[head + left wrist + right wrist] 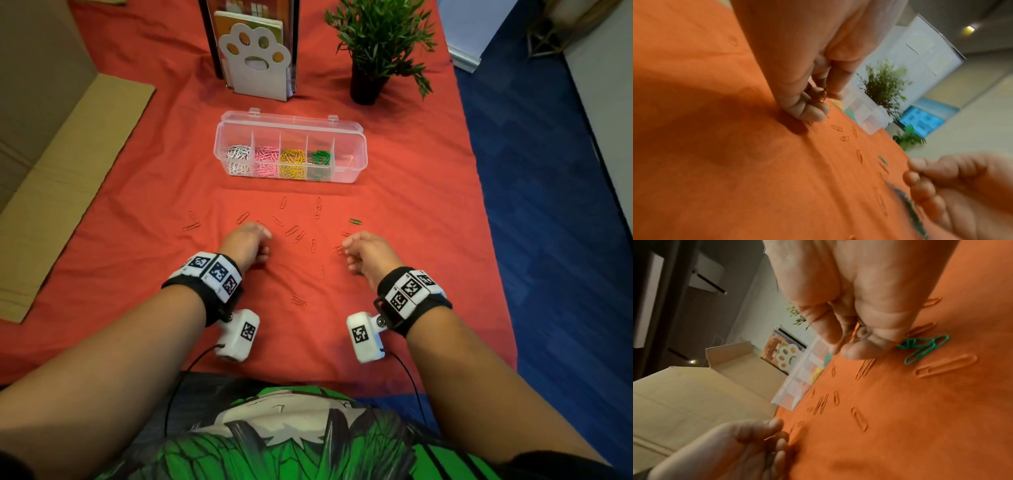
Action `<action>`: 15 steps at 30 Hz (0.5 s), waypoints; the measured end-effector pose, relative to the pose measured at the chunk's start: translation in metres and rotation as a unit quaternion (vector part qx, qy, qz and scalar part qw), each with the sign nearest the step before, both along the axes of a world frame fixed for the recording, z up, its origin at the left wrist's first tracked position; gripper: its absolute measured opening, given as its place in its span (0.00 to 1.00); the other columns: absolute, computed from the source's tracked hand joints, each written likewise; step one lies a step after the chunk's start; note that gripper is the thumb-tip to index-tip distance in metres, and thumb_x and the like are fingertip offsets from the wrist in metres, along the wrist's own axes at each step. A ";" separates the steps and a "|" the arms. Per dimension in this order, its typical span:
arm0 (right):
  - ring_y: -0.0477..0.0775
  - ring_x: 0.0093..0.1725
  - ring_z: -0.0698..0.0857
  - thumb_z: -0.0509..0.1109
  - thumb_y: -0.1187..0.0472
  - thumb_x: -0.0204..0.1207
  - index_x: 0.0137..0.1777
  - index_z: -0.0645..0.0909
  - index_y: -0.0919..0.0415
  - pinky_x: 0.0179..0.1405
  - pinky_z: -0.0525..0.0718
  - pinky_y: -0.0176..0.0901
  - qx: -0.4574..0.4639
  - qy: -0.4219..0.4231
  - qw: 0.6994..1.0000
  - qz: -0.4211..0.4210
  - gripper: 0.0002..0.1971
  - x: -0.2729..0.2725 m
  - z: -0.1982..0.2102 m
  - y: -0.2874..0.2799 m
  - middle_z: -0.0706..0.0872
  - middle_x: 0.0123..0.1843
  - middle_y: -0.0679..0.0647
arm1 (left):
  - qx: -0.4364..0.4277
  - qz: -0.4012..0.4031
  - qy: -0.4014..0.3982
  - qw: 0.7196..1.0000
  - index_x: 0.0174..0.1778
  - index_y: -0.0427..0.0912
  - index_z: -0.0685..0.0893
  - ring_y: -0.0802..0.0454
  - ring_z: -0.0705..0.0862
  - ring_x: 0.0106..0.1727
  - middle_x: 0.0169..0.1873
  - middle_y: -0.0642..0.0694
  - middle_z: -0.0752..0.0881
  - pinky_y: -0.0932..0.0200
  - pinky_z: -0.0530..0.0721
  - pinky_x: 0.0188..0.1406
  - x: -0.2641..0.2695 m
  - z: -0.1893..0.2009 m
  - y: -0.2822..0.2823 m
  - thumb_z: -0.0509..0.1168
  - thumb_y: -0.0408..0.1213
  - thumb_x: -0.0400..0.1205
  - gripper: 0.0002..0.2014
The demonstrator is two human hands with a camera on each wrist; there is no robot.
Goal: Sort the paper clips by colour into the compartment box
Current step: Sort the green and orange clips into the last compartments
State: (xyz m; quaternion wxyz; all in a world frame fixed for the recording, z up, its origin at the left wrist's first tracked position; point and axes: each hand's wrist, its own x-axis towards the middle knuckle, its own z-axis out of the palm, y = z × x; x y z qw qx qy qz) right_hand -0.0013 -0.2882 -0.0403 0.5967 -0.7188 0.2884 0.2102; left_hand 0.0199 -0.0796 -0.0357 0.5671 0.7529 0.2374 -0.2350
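A clear compartment box (pixel 358 156) stands open on the red cloth. It holds white, pink, yellow and green clips in separate cells, and its rightmost cell looks bare. Several red paper clips (pixel 294 231) lie scattered in front of it, with a green clip (pixel 355 221) at the right. My left hand (pixel 251 240) rests on the cloth with curled fingers and pinches a few red clips (pixel 819 95). My right hand (pixel 359 251) is curled too and seems to pinch a red clip (pixel 861 331). Linked green clips (pixel 920 348) lie just beside its fingertips.
A white paw-shaped bookend (pixel 255 61) with books and a potted plant (pixel 370 51) stand behind the box. Flattened cardboard (pixel 68 178) lies along the left. The cloth ends at the right, with blue floor (pixel 548 205) beyond.
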 end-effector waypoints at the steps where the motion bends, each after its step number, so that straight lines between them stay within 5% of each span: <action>1: 0.50 0.27 0.73 0.58 0.73 0.71 0.32 0.75 0.53 0.23 0.68 0.36 -0.054 -0.012 0.998 0.033 0.14 0.002 -0.002 -0.003 0.76 0.30 0.51 | -0.039 0.042 0.018 0.998 0.29 0.44 0.72 0.54 0.72 0.25 0.27 0.45 0.72 0.67 0.76 0.18 0.001 0.005 -0.002 0.50 0.26 0.79 0.15; 4: 0.58 0.43 0.81 0.62 0.69 0.70 0.39 0.79 0.56 0.39 0.75 0.39 -0.270 -0.066 0.944 0.180 0.08 0.002 -0.008 -0.006 0.82 0.44 0.56 | -0.097 0.118 0.041 0.987 0.28 0.42 0.71 0.53 0.69 0.26 0.27 0.46 0.70 0.69 0.74 0.16 0.005 0.014 -0.003 0.48 0.25 0.77 0.15; 7: 0.64 0.55 0.79 0.63 0.65 0.70 0.52 0.78 0.62 0.59 0.80 0.49 -0.402 -0.124 0.863 0.279 0.10 -0.004 -0.014 0.000 0.77 0.55 0.63 | -0.020 0.084 0.024 0.996 0.30 0.43 0.76 0.51 0.70 0.26 0.28 0.45 0.74 0.64 0.75 0.22 0.009 0.011 0.002 0.56 0.31 0.79 0.11; 9: 0.67 0.55 0.78 0.62 0.66 0.71 0.53 0.75 0.63 0.55 0.82 0.56 -0.450 -0.147 0.822 0.317 0.11 -0.007 -0.013 0.007 0.74 0.56 0.63 | 0.157 -0.058 -0.046 0.985 0.34 0.44 0.82 0.46 0.81 0.34 0.35 0.44 0.84 0.59 0.80 0.36 0.007 0.004 0.008 0.64 0.37 0.76 0.05; 11: 0.67 0.55 0.78 0.60 0.68 0.73 0.54 0.73 0.63 0.51 0.80 0.57 -0.486 -0.158 0.789 0.341 0.10 -0.009 -0.010 0.012 0.73 0.57 0.62 | 0.294 -0.172 -0.101 0.935 0.41 0.44 0.86 0.45 0.85 0.47 0.44 0.43 0.88 0.57 0.81 0.50 0.003 -0.002 0.014 0.69 0.41 0.73 0.06; 15: 0.65 0.58 0.77 0.53 0.69 0.76 0.56 0.73 0.63 0.51 0.80 0.56 -0.530 -0.152 0.751 0.364 0.12 -0.014 -0.006 0.019 0.75 0.58 0.61 | 0.362 -0.256 -0.163 0.881 0.48 0.41 0.87 0.41 0.83 0.54 0.52 0.39 0.84 0.54 0.79 0.56 -0.002 -0.009 0.017 0.70 0.39 0.73 0.10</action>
